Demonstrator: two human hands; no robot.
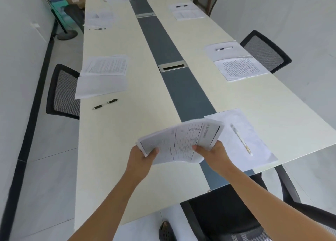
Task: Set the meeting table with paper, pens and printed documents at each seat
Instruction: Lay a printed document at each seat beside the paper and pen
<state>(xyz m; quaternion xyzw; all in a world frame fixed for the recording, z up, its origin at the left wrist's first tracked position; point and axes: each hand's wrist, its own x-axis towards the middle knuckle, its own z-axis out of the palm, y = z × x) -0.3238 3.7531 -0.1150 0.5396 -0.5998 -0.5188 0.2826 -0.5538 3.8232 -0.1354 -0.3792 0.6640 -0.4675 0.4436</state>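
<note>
Two hands share the load here. Your left hand (143, 158) grips the near-left corner of the stack of printed documents (180, 140), thumb on top and fingers tucked beneath. Your right hand (212, 152) pinches the near-right edge in the same way. Holding the stack from both sides keeps the loose sheets together and slightly fanned, which looks like preparation for peeling off one set. The stack hovers above the near end of the worktop (127, 140), close to the dark centre strip (181, 88), with its far edge tilted a little higher. Both forearms reach forward and angle inward, so the hands meet at the paper.

Just right of the stack lies a blank sheet (254, 144) with a white pen (241, 139) resting diagonally on it. No printed pages lie with it, so this seat probably takes the next set.

The places further up show the pattern you are matching:
- **Right side:** blank paper (218, 54) carries a pen (224, 48), and a printed document (240, 68) lies against its near edge.
- **Left side:** printed pages (106, 65) meet a plain sheet (101, 86), and a black pen (105, 104) lies on the bare worktop just beside them.

The far seats also hold papers and pens, but they are too small to read.
</note>
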